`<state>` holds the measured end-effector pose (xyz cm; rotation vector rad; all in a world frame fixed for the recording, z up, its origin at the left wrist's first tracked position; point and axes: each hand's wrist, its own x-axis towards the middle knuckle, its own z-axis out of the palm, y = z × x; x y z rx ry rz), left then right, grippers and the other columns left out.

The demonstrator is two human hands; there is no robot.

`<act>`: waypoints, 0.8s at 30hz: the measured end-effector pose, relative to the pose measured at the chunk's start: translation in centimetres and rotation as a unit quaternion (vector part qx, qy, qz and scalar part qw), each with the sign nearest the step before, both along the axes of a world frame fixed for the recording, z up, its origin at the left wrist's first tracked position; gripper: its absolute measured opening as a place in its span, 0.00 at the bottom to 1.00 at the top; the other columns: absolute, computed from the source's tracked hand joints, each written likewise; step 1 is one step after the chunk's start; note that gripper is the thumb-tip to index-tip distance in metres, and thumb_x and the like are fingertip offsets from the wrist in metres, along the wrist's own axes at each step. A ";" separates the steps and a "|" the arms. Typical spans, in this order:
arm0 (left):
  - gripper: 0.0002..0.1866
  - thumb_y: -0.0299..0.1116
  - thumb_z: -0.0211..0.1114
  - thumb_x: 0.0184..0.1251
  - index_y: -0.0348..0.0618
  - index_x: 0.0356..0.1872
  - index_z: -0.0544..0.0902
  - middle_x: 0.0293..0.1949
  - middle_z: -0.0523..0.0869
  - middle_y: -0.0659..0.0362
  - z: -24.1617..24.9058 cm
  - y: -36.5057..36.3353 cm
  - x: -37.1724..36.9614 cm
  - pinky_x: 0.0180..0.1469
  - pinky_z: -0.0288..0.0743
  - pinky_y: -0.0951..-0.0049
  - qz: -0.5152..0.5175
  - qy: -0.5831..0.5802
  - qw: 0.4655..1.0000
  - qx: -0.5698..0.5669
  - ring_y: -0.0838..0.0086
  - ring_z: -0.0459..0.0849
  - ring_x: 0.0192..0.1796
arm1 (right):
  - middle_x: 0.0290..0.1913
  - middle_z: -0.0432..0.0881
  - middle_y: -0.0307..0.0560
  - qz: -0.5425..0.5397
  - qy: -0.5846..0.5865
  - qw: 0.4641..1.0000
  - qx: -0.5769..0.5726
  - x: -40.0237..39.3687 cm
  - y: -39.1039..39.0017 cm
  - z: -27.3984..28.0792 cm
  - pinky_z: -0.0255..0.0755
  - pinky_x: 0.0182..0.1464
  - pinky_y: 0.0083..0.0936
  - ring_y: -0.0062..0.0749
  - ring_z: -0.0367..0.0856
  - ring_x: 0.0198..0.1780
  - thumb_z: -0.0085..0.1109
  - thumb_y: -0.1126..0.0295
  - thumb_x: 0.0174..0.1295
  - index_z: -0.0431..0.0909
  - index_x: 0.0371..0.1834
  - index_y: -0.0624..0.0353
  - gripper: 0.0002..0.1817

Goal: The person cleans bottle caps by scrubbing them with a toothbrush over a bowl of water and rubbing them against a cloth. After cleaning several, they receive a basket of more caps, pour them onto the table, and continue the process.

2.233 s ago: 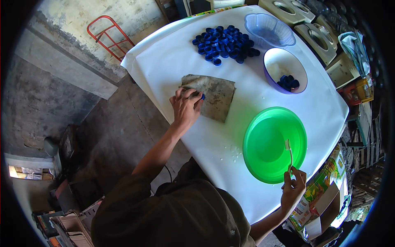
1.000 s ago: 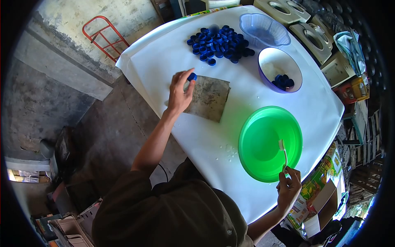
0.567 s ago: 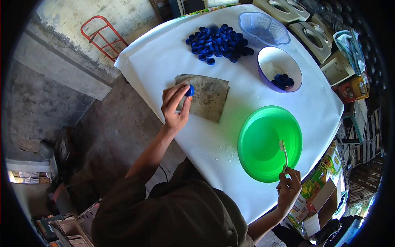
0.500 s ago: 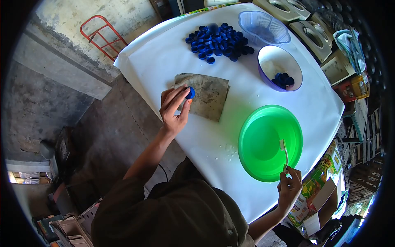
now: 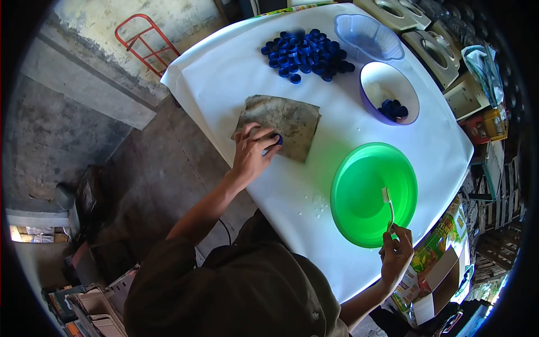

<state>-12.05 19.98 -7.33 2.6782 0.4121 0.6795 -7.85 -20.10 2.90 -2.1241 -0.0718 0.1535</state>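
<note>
Over the worn grey-brown sheet [image 5: 292, 115], my left hand [image 5: 254, 153] pinches a blue bottle cap [image 5: 278, 139] between thumb and fingers. My right hand [image 5: 396, 253] grips the handle of a white toothbrush [image 5: 391, 210], bristle end up, over the near right rim of a green basin [image 5: 342, 224]. A large pile of blue bottle caps [image 5: 306, 53] lies at the far side of the table. Several more caps [image 5: 392, 109] sit inside a purple bowl with a white interior [image 5: 373, 76].
A clear bluish plastic basket [image 5: 368, 36] stands beside the pile on the white-covered table [image 5: 281, 208]. Water drops dot the cover left of the basin. An open cardboard box [image 5: 435, 281] is at the lower right, and a red metal frame [image 5: 146, 42] leans against the wall.
My left hand has shifted right and lower over the sheet with the cap, its fingers now curled down. My right hand still holds the toothbrush over the basin. The view has shifted slightly.
</note>
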 end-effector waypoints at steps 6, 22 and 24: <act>0.24 0.23 0.72 0.63 0.43 0.62 0.80 0.55 0.85 0.54 0.7 0.2 0.7 0.55 0.78 0.63 -0.068 -0.060 0.949 -0.303 0.68 0.82 0.54 | 0.42 0.82 0.45 -0.007 0.014 1.000 0.016 -0.6 -0.3 0.0 0.64 0.21 0.17 0.18 0.73 0.21 0.68 0.77 0.60 0.85 0.51 0.67 0.15; 0.23 0.15 0.66 0.62 0.38 0.60 0.80 0.57 0.81 0.52 2.7 0.3 -0.4 0.59 0.78 0.60 -0.133 -0.077 0.979 -0.137 0.59 0.81 0.60 | 0.42 0.82 0.45 -0.017 0.025 0.999 0.038 -0.5 -0.3 -0.8 0.62 0.21 0.16 0.17 0.73 0.20 0.68 0.75 0.60 0.85 0.51 0.67 0.16; 0.25 0.15 0.64 0.62 0.40 0.62 0.80 0.55 0.83 0.50 0.5 0.2 -0.6 0.61 0.75 0.58 -0.095 -0.068 0.990 -0.077 0.55 0.80 0.59 | 0.42 0.82 0.45 -0.015 0.022 0.999 0.032 -0.4 -0.3 -0.8 0.62 0.21 0.16 0.17 0.73 0.20 0.68 0.75 0.60 0.85 0.51 0.67 0.16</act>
